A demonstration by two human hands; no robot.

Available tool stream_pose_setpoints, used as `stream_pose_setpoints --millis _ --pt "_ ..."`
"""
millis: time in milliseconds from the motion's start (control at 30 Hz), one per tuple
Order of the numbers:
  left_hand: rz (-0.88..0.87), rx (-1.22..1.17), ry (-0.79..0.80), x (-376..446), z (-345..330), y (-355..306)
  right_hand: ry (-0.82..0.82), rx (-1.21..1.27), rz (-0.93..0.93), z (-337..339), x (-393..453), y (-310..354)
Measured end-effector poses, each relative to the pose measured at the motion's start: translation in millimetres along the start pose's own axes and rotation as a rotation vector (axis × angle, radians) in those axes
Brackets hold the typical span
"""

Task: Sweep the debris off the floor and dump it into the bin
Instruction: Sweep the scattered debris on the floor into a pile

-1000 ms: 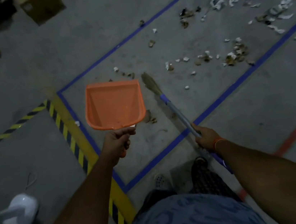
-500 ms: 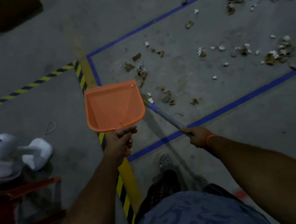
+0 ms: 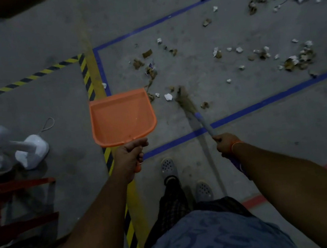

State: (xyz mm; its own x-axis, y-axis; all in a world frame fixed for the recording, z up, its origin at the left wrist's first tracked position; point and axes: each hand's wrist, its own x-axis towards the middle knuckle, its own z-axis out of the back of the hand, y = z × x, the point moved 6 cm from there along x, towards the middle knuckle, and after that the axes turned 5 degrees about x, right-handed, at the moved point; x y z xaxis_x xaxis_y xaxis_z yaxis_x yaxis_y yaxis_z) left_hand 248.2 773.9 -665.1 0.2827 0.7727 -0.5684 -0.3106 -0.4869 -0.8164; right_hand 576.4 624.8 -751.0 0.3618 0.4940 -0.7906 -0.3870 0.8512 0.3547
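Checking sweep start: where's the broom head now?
Head view, centre: broom head sits inside the blue tape line, right of the orange dustpan, beside a white scrap.

1 orange dustpan (image 3: 123,116), 1 broom (image 3: 192,108), 2 hands, 2 grey clogs, 1 white fan (image 3: 5,147), approx. 40+ debris scraps (image 3: 295,60)

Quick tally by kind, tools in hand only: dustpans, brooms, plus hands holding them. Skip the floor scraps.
Dustpan, orange, held by the left hand: 1
Broom, held by the right hand: 1
Hands: 2
Total: 4
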Motion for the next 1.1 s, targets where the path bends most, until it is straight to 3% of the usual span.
stream_pose_setpoints --millis 267,500,767,1100 --pt "-0.017 -0.001 0.061 -20 -29 10 -0.145 0.008 0.086 22 -30 -55" --pt "-0.029 0.012 0.069 -32 -36 11 -0.031 0.006 0.119 1 -59 -81" --pt "-0.064 0.111 0.083 -42 -19 12 0.086 -0.106 0.105 -50 -66 -65" --pt "-0.086 0.111 0.097 -40 16 15 -0.174 0.092 -0.054 -39 -44 -53"
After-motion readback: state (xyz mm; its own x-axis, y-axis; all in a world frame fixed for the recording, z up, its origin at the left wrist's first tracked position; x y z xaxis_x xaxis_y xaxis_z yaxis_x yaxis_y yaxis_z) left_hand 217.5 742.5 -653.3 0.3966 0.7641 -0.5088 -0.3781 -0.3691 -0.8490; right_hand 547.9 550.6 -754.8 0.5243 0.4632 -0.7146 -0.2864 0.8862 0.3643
